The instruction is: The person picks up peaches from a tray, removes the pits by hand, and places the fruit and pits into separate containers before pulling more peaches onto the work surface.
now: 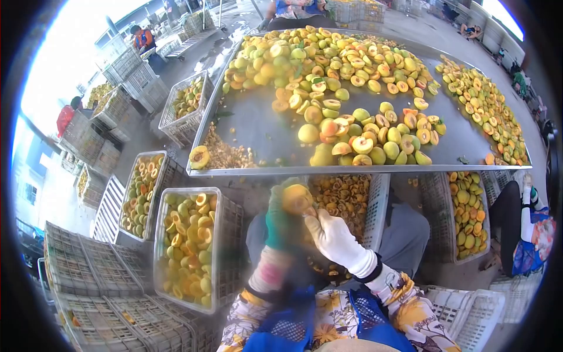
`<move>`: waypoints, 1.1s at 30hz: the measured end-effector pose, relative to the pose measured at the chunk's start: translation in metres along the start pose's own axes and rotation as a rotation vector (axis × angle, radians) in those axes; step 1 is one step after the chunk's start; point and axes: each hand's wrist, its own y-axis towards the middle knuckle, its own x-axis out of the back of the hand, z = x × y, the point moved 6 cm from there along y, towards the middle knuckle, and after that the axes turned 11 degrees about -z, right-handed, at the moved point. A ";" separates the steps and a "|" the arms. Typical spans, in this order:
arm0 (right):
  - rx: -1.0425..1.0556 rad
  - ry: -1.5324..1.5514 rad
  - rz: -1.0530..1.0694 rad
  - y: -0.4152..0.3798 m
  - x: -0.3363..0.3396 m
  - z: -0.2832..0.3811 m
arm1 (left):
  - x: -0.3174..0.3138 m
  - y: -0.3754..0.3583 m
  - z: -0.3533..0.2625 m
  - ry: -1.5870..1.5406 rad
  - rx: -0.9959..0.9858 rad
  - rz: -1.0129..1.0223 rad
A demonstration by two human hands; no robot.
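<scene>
Below the metal table (246, 126), my green-gloved left hand (277, 220) closes around a blurred peach half (297, 198); my white-gloved right hand (333, 236) touches it, grip unclear through motion blur.

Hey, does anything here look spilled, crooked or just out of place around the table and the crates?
Nothing looks damaged or tipped. One fruit half sits alone at the near left corner of the metal table, beside a heap of pits, apart from the main fruit piles. A few leaves lie scattered on the table. The crates stand upright.
</scene>
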 end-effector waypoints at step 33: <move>-0.323 -0.099 0.385 -0.070 -0.028 -0.157 | 0.230 -0.054 -0.146 0.968 -0.882 -0.599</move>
